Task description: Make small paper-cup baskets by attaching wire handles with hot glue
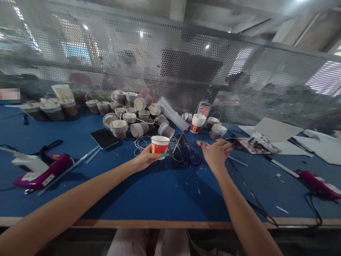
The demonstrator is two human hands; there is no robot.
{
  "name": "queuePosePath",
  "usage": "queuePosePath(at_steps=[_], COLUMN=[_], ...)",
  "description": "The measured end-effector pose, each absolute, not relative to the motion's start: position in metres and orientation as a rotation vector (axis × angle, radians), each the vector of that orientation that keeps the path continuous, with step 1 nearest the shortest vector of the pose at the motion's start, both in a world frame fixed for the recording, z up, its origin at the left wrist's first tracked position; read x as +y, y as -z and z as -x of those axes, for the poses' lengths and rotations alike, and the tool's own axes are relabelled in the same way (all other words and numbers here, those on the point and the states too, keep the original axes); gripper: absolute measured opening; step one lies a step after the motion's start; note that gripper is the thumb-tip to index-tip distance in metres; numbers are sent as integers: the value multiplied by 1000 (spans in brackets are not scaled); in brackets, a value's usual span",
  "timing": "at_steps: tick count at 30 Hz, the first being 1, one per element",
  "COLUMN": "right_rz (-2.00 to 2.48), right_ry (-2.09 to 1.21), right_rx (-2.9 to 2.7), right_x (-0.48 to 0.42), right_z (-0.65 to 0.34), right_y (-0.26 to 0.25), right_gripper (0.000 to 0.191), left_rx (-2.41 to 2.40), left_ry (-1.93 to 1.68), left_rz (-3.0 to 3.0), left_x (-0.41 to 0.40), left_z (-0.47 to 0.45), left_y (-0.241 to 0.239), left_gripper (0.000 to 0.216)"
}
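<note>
My left hand (146, 159) is closed around a red, white and yellow paper cup (160, 145), which is upright over the table. A thin teal piece (164, 155) shows by the thumb at the cup's lower part; what it is, I cannot tell. To the right, my right hand (216, 153) is palm down with its fingers bent but apart. A slim pinkish thing with a pointed tip (199, 143) lies just beyond that hand, partly hidden by it. Between the hands are dark-blue-handled scissors (194, 157) and a tangle of pale cord (178, 150).
Several small grey buckets with handles (119, 128) crowd the back left. A stack of paper cups (198, 123) stands behind my right hand. Purple power strips (43, 171) lie at both sides, with a black tablet-like slab (104, 138) and white sheets (282, 129). Perforated metal panel (185, 64) bounds the back.
</note>
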State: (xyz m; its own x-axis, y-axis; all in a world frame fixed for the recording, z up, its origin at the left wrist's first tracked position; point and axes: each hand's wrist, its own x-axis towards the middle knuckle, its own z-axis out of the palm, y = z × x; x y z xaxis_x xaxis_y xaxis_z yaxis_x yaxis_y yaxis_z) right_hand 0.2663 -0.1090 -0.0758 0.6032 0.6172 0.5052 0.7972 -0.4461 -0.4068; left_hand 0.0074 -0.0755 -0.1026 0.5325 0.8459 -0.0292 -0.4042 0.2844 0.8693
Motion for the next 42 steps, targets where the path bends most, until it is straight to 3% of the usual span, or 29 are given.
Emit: queuePosePath(at_steps=[4, 11, 18, 20, 24, 26, 28, 31, 39, 42], right_rz=[2505, 2675, 2668, 2644, 2361, 2041, 1670, 1279, 996, 963], right_ry=[147, -221, -286, -176, 342, 353, 161, -255, -1159, -1327], right_rx=[-933, -975, -996, -975, -1159, -1389, -1621, -1835, -1651, -1585], right_x=[-109, -106, -104, -104, -106, -108, -112, -120, -124, -124], right_z=[-283, -288, -293, -292, -278, -264, -247, -221, -198, -198], right_y=[74, 71, 73, 76, 80, 81, 82, 85, 92, 87], right_gripper=[83, 95, 101, 102, 77, 55, 40, 35, 40, 44], left_rx=[513, 478, 489, 504, 538, 536, 523, 523, 556, 525], left_ry=[-865, -814, -809, -823, -839, -841, -847, -847, -869, -855], left_rz=[-964, -869, -889, -888, -881, -891, -918, -970, -1072, -1092], left_x=[-74, -70, -72, -73, -74, -74, -73, -74, -77, -77], left_z=[-6, -4, -4, -4, -5, -6, -7, -9, -13, -12], left_y=[104, 108, 108, 106, 105, 105, 106, 107, 104, 104], left_gripper=[48, 49, 62, 65, 63, 62, 60, 58, 53, 54])
